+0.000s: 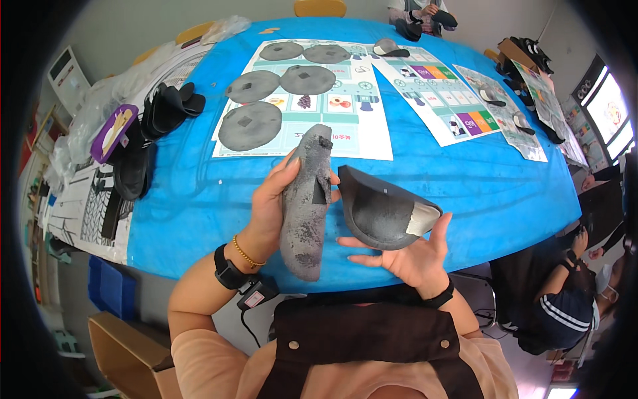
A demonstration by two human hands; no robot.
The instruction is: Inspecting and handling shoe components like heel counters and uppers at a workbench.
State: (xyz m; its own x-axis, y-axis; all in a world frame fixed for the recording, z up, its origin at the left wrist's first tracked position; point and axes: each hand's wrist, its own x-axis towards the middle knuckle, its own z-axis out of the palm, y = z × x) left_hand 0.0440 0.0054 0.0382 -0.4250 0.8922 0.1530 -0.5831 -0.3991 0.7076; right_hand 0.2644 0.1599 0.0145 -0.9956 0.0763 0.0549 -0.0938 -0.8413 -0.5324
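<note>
My left hand (269,199) grips a long, speckled grey, foam-like pad (302,233), held upright with a dark square patch on its right side. To the right of it, my right hand (419,266) holds a dark, cup-shaped piece (375,209) from below, thumb at its right end and fingers partly spread underneath. A cream patch (422,218) covers the right end of the cup. The two pieces are close together above the table's front part. Beyond them, several round grey pads (249,126) with dark squares lie on a printed sheet (369,136).
A blue cover (465,193) spreads over the table. Black moulded pieces (166,113) and a purple tray (100,149) stand at the left. More printed sheets (432,106) lie at the right. Another person (558,306) sits on the right; one at the far end holds a dark piece (444,18).
</note>
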